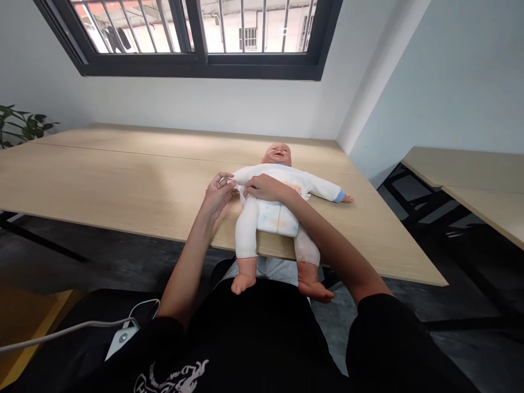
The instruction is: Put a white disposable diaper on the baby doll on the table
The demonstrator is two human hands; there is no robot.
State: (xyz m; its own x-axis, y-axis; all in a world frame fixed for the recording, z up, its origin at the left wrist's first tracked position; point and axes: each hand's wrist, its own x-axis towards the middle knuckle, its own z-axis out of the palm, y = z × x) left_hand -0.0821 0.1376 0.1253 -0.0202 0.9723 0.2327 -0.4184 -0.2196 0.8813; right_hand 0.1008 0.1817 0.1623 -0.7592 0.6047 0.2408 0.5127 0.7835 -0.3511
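Note:
A baby doll (280, 153) lies on its back near the table's front edge, its lower legs hanging past the edge. It wears a white top (323, 187) with blue cuffs and a white printed diaper (276, 217). At the diaper's side by the doll's hip, on the left of the picture, my left hand (220, 192) pinches thin white material, which looks like the diaper's side flap. My right hand (266, 187) lies across the doll's belly, fingers curled down at the same side of the waist. Its fingertips close on the diaper's edge and are partly hidden.
The light wooden table (102, 174) stretches to the wall under a barred window (200, 60). Another table (483, 174) stands on the right. A plant (24, 124) is at the far left. A white device (123, 338) with a cable sits at the lower left.

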